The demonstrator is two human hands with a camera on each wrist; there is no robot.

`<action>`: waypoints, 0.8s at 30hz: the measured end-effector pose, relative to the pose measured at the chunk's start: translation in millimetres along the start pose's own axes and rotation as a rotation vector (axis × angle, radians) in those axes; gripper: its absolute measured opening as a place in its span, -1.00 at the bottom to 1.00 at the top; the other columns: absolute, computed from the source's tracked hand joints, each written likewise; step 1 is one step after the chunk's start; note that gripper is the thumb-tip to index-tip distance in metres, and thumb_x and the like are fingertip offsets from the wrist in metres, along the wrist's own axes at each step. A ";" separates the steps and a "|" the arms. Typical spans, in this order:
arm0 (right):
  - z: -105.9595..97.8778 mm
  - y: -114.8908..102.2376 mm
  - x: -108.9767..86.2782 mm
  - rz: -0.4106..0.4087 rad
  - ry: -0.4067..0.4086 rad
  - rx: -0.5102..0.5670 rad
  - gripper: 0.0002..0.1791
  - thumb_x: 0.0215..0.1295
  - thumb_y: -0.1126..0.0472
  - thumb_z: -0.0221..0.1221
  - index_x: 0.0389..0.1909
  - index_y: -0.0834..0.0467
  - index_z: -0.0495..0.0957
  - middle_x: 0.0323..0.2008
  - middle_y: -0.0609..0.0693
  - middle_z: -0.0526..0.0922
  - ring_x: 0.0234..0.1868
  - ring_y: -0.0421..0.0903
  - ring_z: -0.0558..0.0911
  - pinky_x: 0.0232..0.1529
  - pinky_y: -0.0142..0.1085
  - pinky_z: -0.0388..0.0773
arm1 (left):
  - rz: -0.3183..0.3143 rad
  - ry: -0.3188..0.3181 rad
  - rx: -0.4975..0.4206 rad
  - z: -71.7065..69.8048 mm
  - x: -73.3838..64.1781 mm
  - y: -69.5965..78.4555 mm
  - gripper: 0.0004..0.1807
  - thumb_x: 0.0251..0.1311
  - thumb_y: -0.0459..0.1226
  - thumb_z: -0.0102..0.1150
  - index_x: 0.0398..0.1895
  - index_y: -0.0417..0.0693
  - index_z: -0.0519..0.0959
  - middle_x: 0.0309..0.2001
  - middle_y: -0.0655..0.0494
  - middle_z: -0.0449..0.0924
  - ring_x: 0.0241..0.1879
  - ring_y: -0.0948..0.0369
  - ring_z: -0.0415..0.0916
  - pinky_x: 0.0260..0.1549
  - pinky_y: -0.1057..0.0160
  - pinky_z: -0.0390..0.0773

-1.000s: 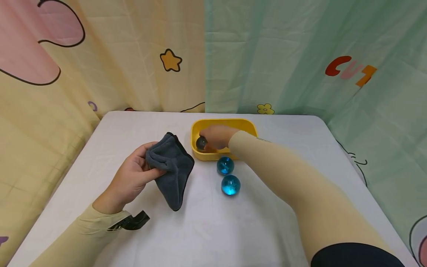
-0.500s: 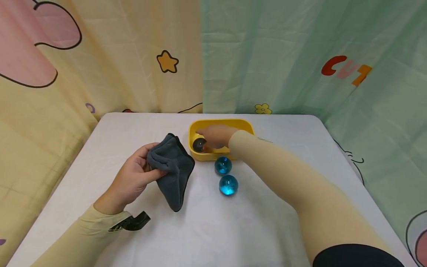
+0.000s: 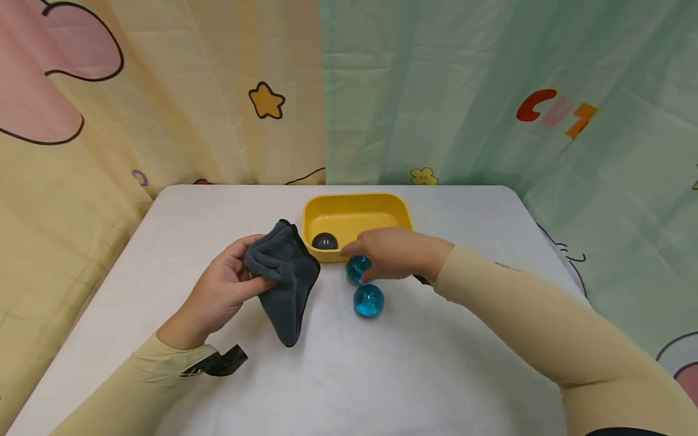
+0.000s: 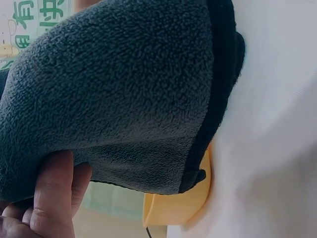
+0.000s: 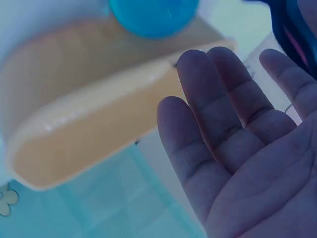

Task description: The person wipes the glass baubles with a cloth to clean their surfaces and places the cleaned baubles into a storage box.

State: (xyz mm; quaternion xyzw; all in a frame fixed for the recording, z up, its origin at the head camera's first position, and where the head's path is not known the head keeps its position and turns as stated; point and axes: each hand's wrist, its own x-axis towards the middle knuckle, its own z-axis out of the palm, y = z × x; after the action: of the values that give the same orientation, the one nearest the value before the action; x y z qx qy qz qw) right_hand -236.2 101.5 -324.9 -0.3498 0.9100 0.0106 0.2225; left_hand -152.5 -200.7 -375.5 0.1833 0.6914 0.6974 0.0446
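My left hand [image 3: 220,287] pinches a folded dark grey cloth [image 3: 283,284] with black edging, thumb in front; the cloth fills much of the left wrist view. My right hand [image 3: 395,251] is over the front rim of the yellow tray [image 3: 354,209], fingers spread apart and holding nothing. Below its fingertips is a clear blue ball [image 3: 357,270], partly covered by the thumb. A second blue ball [image 3: 369,301] lies just nearer on the table. Inside the tray's front left corner sits a dark glossy ball [image 3: 325,241].
The table [image 3: 436,375] has a white cloth cover. Behind it hang a yellow curtain [image 3: 218,91] and a green curtain [image 3: 425,91] with cartoon prints. A black strap piece [image 3: 218,362] sticks out from the left wrist.
My right hand has let go of the dark ball inside the tray, then come out over the rim toward the blue balls. The left hand keeps its hold on the cloth.
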 end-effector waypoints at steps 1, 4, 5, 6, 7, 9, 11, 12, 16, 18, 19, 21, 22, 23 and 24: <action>8.3 0.2 -5.4 -0.001 -0.006 -0.005 -0.25 0.32 -0.09 0.43 0.51 -0.14 0.44 0.31 -0.03 0.62 0.23 -0.08 0.59 0.41 -0.12 0.55 | -0.005 -0.003 -0.002 0.7 0.3 -0.1 -0.37 0.30 -0.62 0.22 0.41 -0.21 0.34 0.21 0.19 0.62 0.06 0.32 0.69 0.00 0.34 0.75; 34.2 1.5 -15.8 0.008 -0.016 -0.036 -0.22 0.25 -0.11 0.48 0.49 -0.16 0.46 0.25 -0.04 0.61 0.17 -0.09 0.57 0.36 -0.15 0.59 | -0.017 -0.010 -0.005 3.2 1.2 -0.4 -0.37 0.31 -0.61 0.23 0.41 -0.20 0.34 0.20 0.21 0.64 0.04 0.31 0.70 -0.01 0.34 0.75; 42.7 2.1 -17.6 0.012 -0.015 -0.045 -0.20 0.23 -0.12 0.49 0.49 -0.16 0.46 0.25 -0.04 0.61 0.17 -0.09 0.57 0.35 -0.15 0.60 | -0.020 -0.013 -0.006 4.1 1.4 -0.6 -0.37 0.31 -0.60 0.23 0.41 -0.20 0.34 0.20 0.21 0.64 0.04 0.31 0.70 -0.01 0.33 0.75; 50.8 2.6 -18.2 0.018 -0.011 -0.057 -0.19 0.21 -0.13 0.49 0.49 -0.16 0.45 0.25 -0.04 0.61 0.17 -0.09 0.57 0.34 -0.15 0.61 | -0.023 -0.015 -0.004 5.0 1.5 -0.8 -0.38 0.31 -0.60 0.23 0.41 -0.20 0.34 0.19 0.22 0.64 0.03 0.31 0.70 -0.01 0.34 0.75; 58.4 2.7 -18.1 0.028 -0.004 -0.061 -0.16 0.19 -0.15 0.50 0.50 -0.18 0.44 0.25 -0.05 0.61 0.17 -0.09 0.58 0.34 -0.15 0.61 | -0.027 -0.017 -0.004 5.9 1.6 -1.1 -0.38 0.31 -0.60 0.23 0.41 -0.21 0.34 0.19 0.22 0.65 0.02 0.31 0.70 -0.01 0.34 0.75; 71.2 2.8 -16.8 0.036 0.019 -0.058 -0.14 0.18 -0.17 0.50 0.50 -0.17 0.42 0.23 -0.02 0.63 0.16 -0.08 0.61 0.30 -0.14 0.65 | -0.032 -0.020 0.000 7.7 1.7 -2.0 -0.38 0.31 -0.60 0.23 0.41 -0.22 0.33 0.18 0.23 0.65 0.01 0.32 0.70 -0.01 0.35 0.75; 79.9 1.9 -14.7 0.033 0.054 -0.056 -0.13 0.18 -0.18 0.50 0.50 -0.14 0.40 0.23 0.00 0.64 0.15 -0.08 0.64 0.28 -0.13 0.67 | -0.036 -0.024 -0.004 8.7 1.7 -3.9 -0.38 0.31 -0.60 0.22 0.41 -0.23 0.33 0.18 0.22 0.65 0.01 0.32 0.69 -0.01 0.35 0.75; 83.3 1.6 -13.7 0.025 0.073 -0.065 -0.14 0.19 -0.18 0.50 0.49 -0.12 0.40 0.20 0.01 0.65 0.13 -0.07 0.65 0.26 -0.14 0.68 | -0.039 -0.027 -0.007 9.3 1.8 -4.9 -0.38 0.31 -0.60 0.22 0.41 -0.23 0.33 0.18 0.22 0.66 0.00 0.31 0.69 -0.01 0.35 0.75; 89.7 0.5 -14.3 0.013 0.126 -0.087 -0.18 0.22 -0.15 0.48 0.46 -0.06 0.42 0.13 0.00 0.69 0.07 -0.09 0.66 0.21 -0.17 0.70 | -0.039 -0.038 -0.020 11.2 2.4 -8.2 -0.38 0.31 -0.60 0.23 0.41 -0.22 0.33 0.17 0.21 0.68 0.01 0.30 0.71 0.00 0.33 0.75; 90.1 0.8 -17.1 0.031 0.135 -0.058 -0.19 0.23 -0.15 0.47 0.46 -0.06 0.41 0.09 -0.02 0.69 0.03 -0.11 0.66 0.17 -0.20 0.70 | -0.034 -0.042 -0.021 11.9 2.7 -9.0 -0.37 0.30 -0.60 0.24 0.41 -0.23 0.32 0.17 0.22 0.68 0.02 0.30 0.71 0.00 0.33 0.75; 89.0 0.9 -19.2 0.042 0.145 -0.032 -0.18 0.23 -0.14 0.48 0.47 -0.06 0.40 0.08 -0.03 0.68 0.02 -0.12 0.65 0.17 -0.21 0.70 | -0.031 -0.044 -0.019 12.3 2.9 -9.1 -0.37 0.30 -0.60 0.24 0.41 -0.24 0.32 0.17 0.22 0.68 0.02 0.30 0.71 0.00 0.33 0.75; 85.1 1.4 -24.7 0.048 0.194 0.015 -0.19 0.25 -0.11 0.48 0.47 -0.04 0.39 0.11 -0.04 0.67 0.03 -0.11 0.66 0.18 -0.19 0.70 | -0.027 -0.048 -0.010 13.5 3.8 -8.9 -0.37 0.30 -0.60 0.24 0.42 -0.26 0.31 0.17 0.22 0.67 0.01 0.29 0.70 0.00 0.33 0.75; 82.0 1.4 -27.9 0.041 0.231 0.041 -0.19 0.25 -0.10 0.48 0.47 -0.03 0.39 0.12 -0.04 0.67 0.04 -0.10 0.66 0.18 -0.18 0.70 | -0.027 -0.050 -0.005 14.4 4.5 -8.6 -0.36 0.30 -0.60 0.25 0.43 -0.27 0.31 0.17 0.22 0.67 0.01 0.29 0.70 0.00 0.33 0.75; 78.0 1.0 -31.3 0.030 0.274 0.066 -0.19 0.25 -0.08 0.48 0.46 -0.02 0.39 0.16 -0.04 0.66 0.08 -0.09 0.66 0.21 -0.15 0.69 | -0.030 -0.051 0.001 15.7 5.2 -8.2 -0.35 0.30 -0.59 0.25 0.43 -0.29 0.30 0.17 0.20 0.66 0.00 0.28 0.69 0.00 0.33 0.75; 73.9 0.4 -34.4 0.013 0.321 0.083 -0.19 0.25 -0.07 0.49 0.46 -0.01 0.39 0.18 -0.04 0.66 0.11 -0.07 0.67 0.22 -0.13 0.69 | -0.034 -0.054 0.006 17.3 6.1 -7.9 -0.34 0.30 -0.59 0.25 0.44 -0.30 0.29 0.17 0.17 0.66 -0.01 0.27 0.69 0.00 0.32 0.75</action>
State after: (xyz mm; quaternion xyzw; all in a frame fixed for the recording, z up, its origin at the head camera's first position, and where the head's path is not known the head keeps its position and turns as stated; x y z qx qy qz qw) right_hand -184.5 136.4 -377.3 -0.3315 0.9358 -0.0814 0.0885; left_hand -154.1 -182.1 -382.5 0.1905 0.6950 0.6893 0.0746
